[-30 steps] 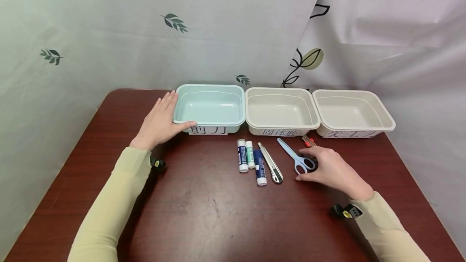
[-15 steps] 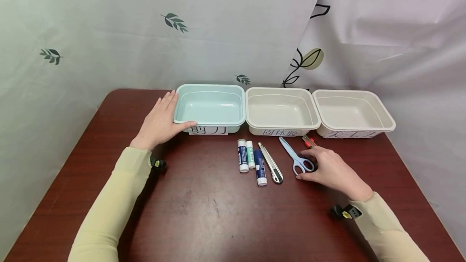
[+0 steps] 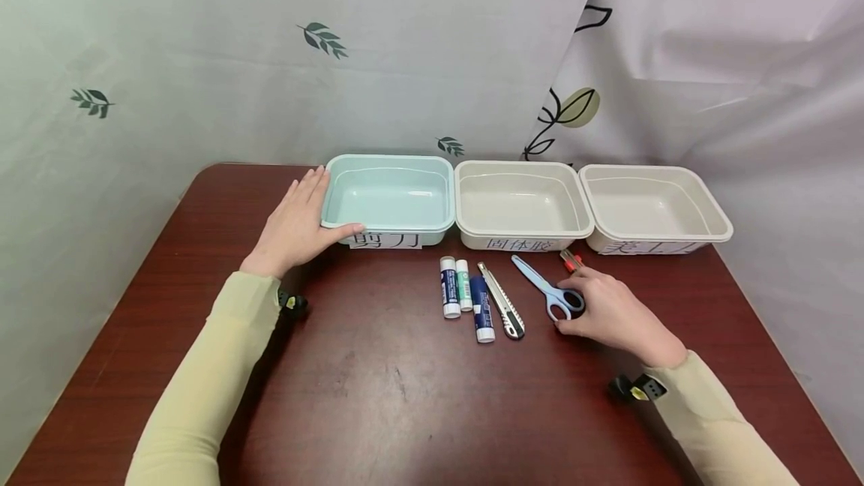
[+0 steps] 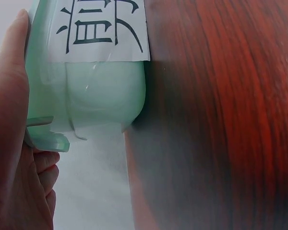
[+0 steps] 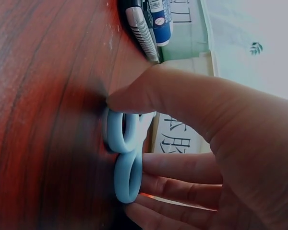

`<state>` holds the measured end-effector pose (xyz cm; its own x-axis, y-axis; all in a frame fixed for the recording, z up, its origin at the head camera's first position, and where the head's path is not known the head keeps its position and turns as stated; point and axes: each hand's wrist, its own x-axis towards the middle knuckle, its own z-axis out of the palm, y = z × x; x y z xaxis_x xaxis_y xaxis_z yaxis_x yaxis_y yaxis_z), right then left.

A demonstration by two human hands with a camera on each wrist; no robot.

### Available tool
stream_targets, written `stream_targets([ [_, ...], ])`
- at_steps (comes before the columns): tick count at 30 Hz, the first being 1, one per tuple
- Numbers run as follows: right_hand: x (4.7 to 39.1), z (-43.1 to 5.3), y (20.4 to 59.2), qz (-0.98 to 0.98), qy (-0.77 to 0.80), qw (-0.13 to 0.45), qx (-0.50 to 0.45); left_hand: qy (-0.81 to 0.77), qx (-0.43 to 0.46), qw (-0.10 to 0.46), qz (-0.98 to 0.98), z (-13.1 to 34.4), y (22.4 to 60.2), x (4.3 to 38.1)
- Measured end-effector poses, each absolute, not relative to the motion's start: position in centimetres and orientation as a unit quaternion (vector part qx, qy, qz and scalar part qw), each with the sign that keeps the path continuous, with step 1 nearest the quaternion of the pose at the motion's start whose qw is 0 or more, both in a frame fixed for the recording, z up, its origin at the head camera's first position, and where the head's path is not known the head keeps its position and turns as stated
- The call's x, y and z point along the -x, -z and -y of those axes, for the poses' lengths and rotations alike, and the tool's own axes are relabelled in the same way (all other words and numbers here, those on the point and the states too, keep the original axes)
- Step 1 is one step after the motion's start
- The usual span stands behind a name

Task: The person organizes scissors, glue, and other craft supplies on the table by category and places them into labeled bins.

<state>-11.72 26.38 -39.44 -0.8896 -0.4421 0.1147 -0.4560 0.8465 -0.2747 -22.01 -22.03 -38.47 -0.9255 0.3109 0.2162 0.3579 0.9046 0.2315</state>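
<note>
In the head view my left hand rests at the left corner of the light blue basin, thumb along the front rim and fingers stretched along the left side. The wrist view shows the same basin's rounded corner and its paper label. My right hand holds the light blue scissors by the handle loops, low over the table. Up close, the thumb is against one loop and the fingers against the other. Just beyond those fingers lies a red box cutter, partly hidden.
Two beige basins, the middle one and the right one, continue the row, each labelled in front. Left of the scissors lie a white utility knife and several glue sticks. A patterned curtain hangs behind the table.
The scissors have shifted slightly, their tip swinging a little right and then back left, with my right hand moving slightly along. My left hand has stayed on the basin.
</note>
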Motion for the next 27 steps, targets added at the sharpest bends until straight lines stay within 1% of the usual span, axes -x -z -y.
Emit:
stream_targets([
  [6, 11.81, -26.20, 39.41, 0.963, -0.142, 0.015, -0.229, 0.136, 0.171, 0.088, 0.972, 22.01, 38.55, 21.96],
  [15, 12.10, -26.24, 39.58, 0.959, -0.138, 0.039, -0.243, 0.136, 0.174, 0.091, 0.971, 22.08, 38.49, 21.98],
  [22, 12.28, -26.36, 39.55, 0.958, -0.134, 0.034, -0.250, 0.137, 0.173, 0.090, 0.971, 22.09, 38.52, 22.05],
  [27, 12.26, -26.55, 39.68, 0.955, -0.138, 0.044, -0.258, 0.137, 0.173, 0.089, 0.971, 22.03, 38.46, 22.09],
])
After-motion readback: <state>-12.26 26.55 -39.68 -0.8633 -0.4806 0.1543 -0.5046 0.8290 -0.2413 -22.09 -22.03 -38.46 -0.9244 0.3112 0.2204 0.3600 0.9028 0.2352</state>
